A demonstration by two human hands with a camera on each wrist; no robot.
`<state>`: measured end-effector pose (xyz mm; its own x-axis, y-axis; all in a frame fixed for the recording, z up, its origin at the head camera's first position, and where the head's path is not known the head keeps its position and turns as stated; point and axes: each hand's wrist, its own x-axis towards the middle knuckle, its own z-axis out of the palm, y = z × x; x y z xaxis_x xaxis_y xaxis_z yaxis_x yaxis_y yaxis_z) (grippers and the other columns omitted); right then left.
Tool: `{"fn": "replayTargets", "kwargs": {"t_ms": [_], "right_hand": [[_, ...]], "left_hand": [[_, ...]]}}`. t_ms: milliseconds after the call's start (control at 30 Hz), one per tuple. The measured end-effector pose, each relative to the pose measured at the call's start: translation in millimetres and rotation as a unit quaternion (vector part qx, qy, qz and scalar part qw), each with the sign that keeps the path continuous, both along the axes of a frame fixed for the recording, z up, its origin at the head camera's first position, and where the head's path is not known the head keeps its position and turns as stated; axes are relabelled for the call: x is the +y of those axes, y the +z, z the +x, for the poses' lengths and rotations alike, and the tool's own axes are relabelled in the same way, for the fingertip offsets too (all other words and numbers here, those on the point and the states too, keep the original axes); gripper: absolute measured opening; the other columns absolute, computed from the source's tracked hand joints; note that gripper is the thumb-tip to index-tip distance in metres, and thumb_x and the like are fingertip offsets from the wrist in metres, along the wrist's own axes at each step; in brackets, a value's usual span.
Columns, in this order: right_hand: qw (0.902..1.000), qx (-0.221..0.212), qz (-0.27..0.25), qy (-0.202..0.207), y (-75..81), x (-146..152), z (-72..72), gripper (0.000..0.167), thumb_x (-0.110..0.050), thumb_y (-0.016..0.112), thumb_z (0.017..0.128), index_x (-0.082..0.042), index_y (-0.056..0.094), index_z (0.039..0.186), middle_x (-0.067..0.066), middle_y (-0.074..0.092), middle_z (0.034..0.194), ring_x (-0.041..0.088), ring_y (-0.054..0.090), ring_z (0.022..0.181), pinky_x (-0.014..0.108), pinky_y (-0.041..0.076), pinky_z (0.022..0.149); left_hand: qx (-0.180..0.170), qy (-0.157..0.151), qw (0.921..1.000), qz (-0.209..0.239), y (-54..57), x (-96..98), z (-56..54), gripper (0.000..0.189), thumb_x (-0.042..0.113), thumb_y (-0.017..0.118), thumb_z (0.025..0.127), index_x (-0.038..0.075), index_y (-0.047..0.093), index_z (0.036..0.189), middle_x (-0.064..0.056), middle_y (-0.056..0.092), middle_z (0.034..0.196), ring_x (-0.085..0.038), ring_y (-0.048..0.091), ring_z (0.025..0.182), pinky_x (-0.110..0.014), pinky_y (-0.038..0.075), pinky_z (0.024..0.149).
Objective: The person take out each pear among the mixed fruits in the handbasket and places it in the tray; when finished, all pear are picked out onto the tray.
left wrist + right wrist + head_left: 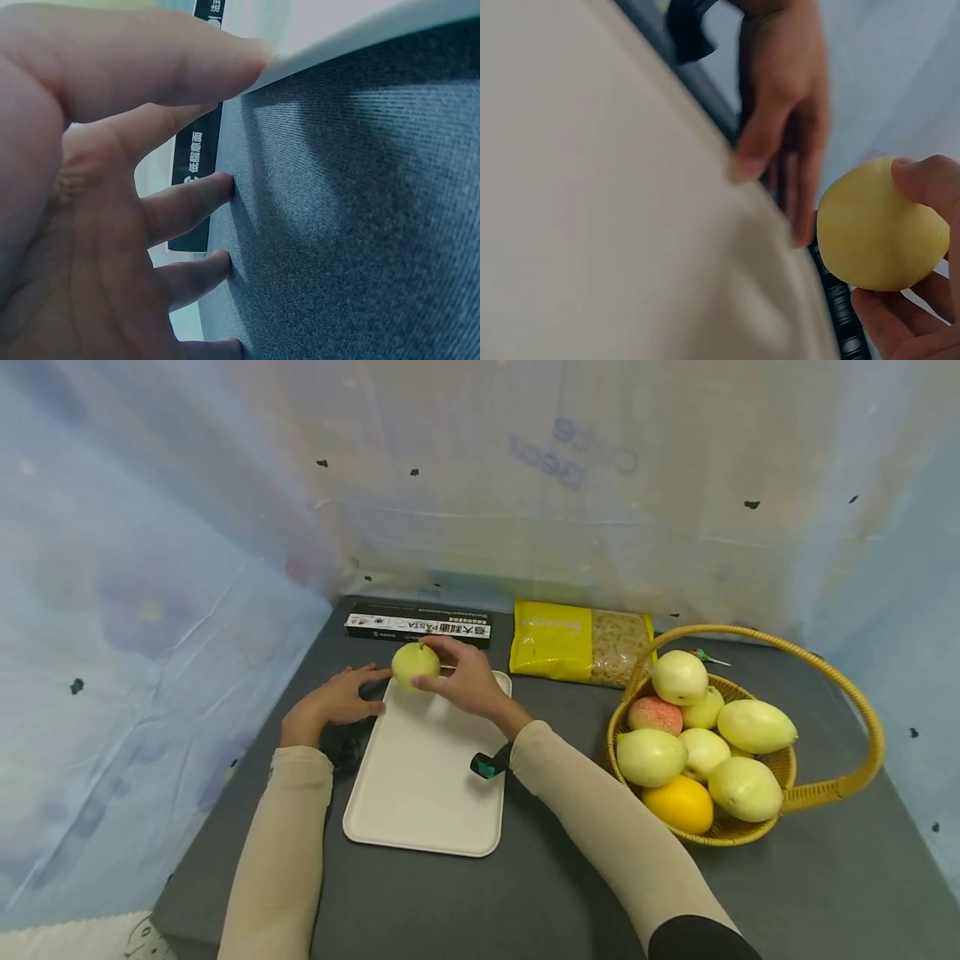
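Observation:
My right hand (471, 683) grips a round yellow-green pear (414, 665) over the far left corner of the white tray (426, 781). In the right wrist view, the thumb and fingers hold opposite sides of the pear (877, 229). On the tray's left side, my left hand (341, 697) has its fingers spread. The left thumb (217, 67) touches the tray's edge, while the other fingertips reach down to the dark table cloth in the left wrist view.
A black pasta box (420, 625) lies behind the tray, beside a yellow bag (555, 641) of pasta. On the right stands a wicker basket (797, 768) with a tall handle, filled with pale green fruit, a peach (656, 716) and an orange (681, 804). Curtains surround the table.

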<state>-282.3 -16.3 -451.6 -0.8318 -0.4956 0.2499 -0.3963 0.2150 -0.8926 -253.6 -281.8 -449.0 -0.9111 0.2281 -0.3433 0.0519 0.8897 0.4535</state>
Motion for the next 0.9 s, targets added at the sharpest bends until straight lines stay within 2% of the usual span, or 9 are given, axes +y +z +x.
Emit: {"fn": "replayTargets", "kwargs": {"t_ms": [133, 267, 500, 667, 767, 900], "right_hand": [[0.9997, -0.016, 0.021, -0.003, -18.3, -3.9, -3.3, 0.068, -0.021, 0.089, 0.095, -0.007, 0.061, 0.155, 0.01, 0.066, 0.153, 0.028, 0.072, 0.133, 0.032, 0.063, 0.104], [0.9997, -0.009, 0.021, -0.003, -29.7, -8.9, -5.6, 0.069, -0.018, 0.089, 0.095, -0.005, 0.06, 0.156, 0.012, 0.066, 0.153, 0.03, 0.072, 0.132, 0.031, 0.063, 0.103], [0.9989, 0.019, 0.042, 0.003, -33.5, -20.6, -6.6, 0.072, -0.019, 0.09, 0.094, -0.005, 0.059, 0.157, 0.013, 0.063, 0.157, 0.029, 0.071, 0.133, 0.026, 0.061, 0.105], [0.9975, 0.017, 0.066, -0.02, -29.3, -13.7, -0.5, 0.078, -0.027, 0.091, 0.093, -0.008, 0.057, 0.16, 0.012, 0.064, 0.158, 0.029, 0.069, 0.138, 0.032, 0.058, 0.112], [0.9989, 0.001, 0.037, -0.029, -24.5, -3.0, 6.7, 0.079, -0.028, 0.091, 0.093, -0.011, 0.056, 0.162, 0.013, 0.064, 0.158, 0.03, 0.066, 0.141, 0.035, 0.055, 0.117], [0.9981, -0.04, -0.045, -0.013, -14.2, 14.0, 19.9, 0.073, -0.021, 0.089, 0.095, -0.011, 0.057, 0.161, 0.012, 0.061, 0.161, 0.028, 0.062, 0.146, 0.033, 0.052, 0.12]], "left_hand": [[0.004, -0.003, 1.0, 0.004, -1.8, 0.8, 1.0, 0.076, 0.033, 0.07, 0.108, 0.022, 0.034, 0.175, -0.024, 0.014, 0.183, -0.063, 0.001, 0.164, -0.088, 0.013, 0.123], [0.006, -0.001, 1.0, 0.006, -2.6, 0.6, 0.9, 0.077, 0.033, 0.07, 0.108, 0.023, 0.032, 0.175, -0.023, 0.014, 0.183, -0.063, 0.001, 0.164, -0.087, 0.013, 0.123], [0.002, 0.01, 0.9999, 0.003, -0.7, 0.0, 0.7, 0.079, 0.034, 0.07, 0.107, 0.017, 0.033, 0.175, -0.022, 0.015, 0.183, -0.061, 0.001, 0.165, -0.087, 0.011, 0.124], [0.001, 0.012, 0.9999, 0.003, -0.8, 1.3, 1.7, 0.079, 0.035, 0.07, 0.107, 0.015, 0.033, 0.174, -0.022, 0.015, 0.183, -0.059, 0.002, 0.166, -0.086, 0.01, 0.125], [0.0, 0.013, 0.9999, 0.003, -0.7, 1.8, 1.8, 0.08, 0.035, 0.071, 0.107, 0.014, 0.033, 0.174, -0.022, 0.016, 0.183, -0.059, 0.002, 0.166, -0.085, 0.011, 0.125], [0.0, 0.016, 0.9999, -0.001, 0.0, 1.3, 2.2, 0.08, 0.033, 0.071, 0.107, 0.014, 0.033, 0.174, -0.022, 0.015, 0.183, -0.058, 0.002, 0.166, -0.085, 0.011, 0.126]]}}
